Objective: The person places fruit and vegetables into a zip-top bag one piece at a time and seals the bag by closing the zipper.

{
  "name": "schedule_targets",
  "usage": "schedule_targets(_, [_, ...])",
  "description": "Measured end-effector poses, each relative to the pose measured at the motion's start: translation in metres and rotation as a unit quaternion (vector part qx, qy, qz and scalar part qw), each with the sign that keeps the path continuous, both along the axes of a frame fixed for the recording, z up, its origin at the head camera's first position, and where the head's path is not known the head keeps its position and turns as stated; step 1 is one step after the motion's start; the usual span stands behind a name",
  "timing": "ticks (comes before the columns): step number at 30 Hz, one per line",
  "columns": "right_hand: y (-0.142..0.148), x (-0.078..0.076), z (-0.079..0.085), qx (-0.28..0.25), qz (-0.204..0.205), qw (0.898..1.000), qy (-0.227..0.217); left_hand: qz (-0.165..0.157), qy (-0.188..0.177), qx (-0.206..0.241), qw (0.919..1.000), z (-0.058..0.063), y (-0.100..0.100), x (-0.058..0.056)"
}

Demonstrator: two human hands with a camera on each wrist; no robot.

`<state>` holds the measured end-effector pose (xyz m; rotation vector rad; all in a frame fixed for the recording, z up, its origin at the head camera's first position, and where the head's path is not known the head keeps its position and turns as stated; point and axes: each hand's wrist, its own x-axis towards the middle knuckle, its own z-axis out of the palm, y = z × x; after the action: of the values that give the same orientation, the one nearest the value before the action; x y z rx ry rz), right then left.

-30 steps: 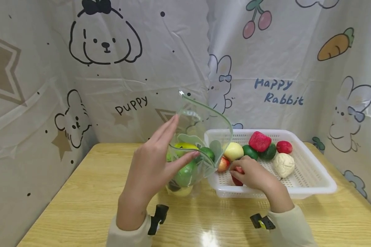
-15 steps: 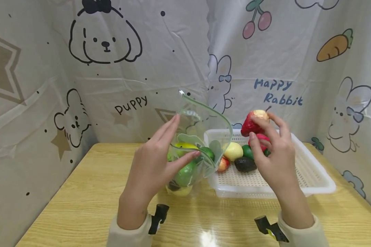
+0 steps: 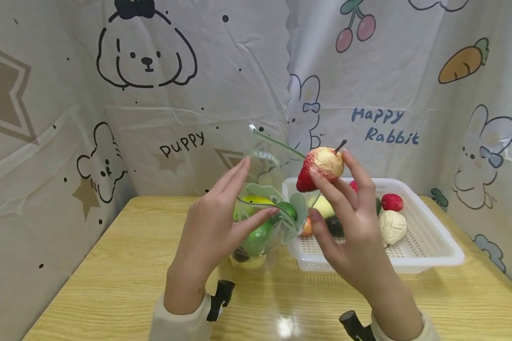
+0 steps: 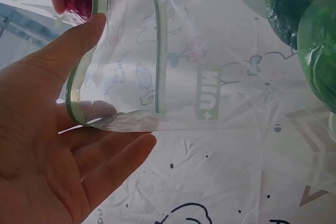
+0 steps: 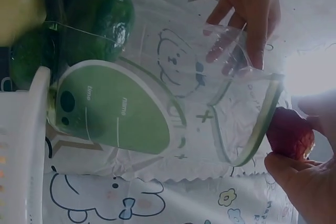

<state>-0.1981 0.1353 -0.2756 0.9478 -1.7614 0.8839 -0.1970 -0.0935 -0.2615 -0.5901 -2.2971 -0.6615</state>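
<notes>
My left hand (image 3: 213, 222) is at the mouth of a clear zip bag (image 3: 281, 143), thumb and fingers nearly straight and spread along its green rim. In the left wrist view, one finger shows through the clear film and others lie outside. Several green and yellow fruits (image 3: 256, 239) fill the bag's bottom. Beside the rim, my right hand (image 3: 354, 222) pinches a wrinkled red-and-cream fruit (image 3: 324, 161) with a dark stem between thumb and fingers. The right wrist view shows this fruit (image 5: 289, 132) right at the green zip edge.
A white perforated basket (image 3: 435, 251) stands right of the bag. In it are a cream wrinkled fruit (image 3: 392, 227), a red fruit (image 3: 392, 202), a dark avocado (image 3: 334, 227) and others. A printed curtain (image 3: 175, 109) surrounds the wooden table (image 3: 123, 265).
My right hand has lifted the red-and-cream fruit out of the basket and carried it leftward to the bag's mouth. The left hand and bag have stayed nearly still.
</notes>
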Motion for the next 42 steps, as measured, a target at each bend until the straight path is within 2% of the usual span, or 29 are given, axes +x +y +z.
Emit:
schedule_targets(5, [-0.0039,-0.0014,-0.0045,0.055,0.029,0.998,-0.023,0.000,0.000,0.002,1.0000,-0.0007,-0.0007,0.0000])
schedule_targets(12, [-0.0026,-0.0014,-0.0082,0.114,0.003,0.992,-0.059,0.006,0.007,0.002,1.0000,-0.0007,-0.0013,-0.0005])
schedule_targets(25, [-0.0004,0.0028,-0.0087,0.152,-0.014,0.983,-0.099,0.018,0.000,0.012,0.9998,0.0008,-0.0018,0.0002])
schedule_targets(42, [0.0023,0.0015,-0.0079,0.185,-0.028,0.979,-0.080,0.022,0.015,0.015,0.9995,0.0006,-0.0043,-0.0001])
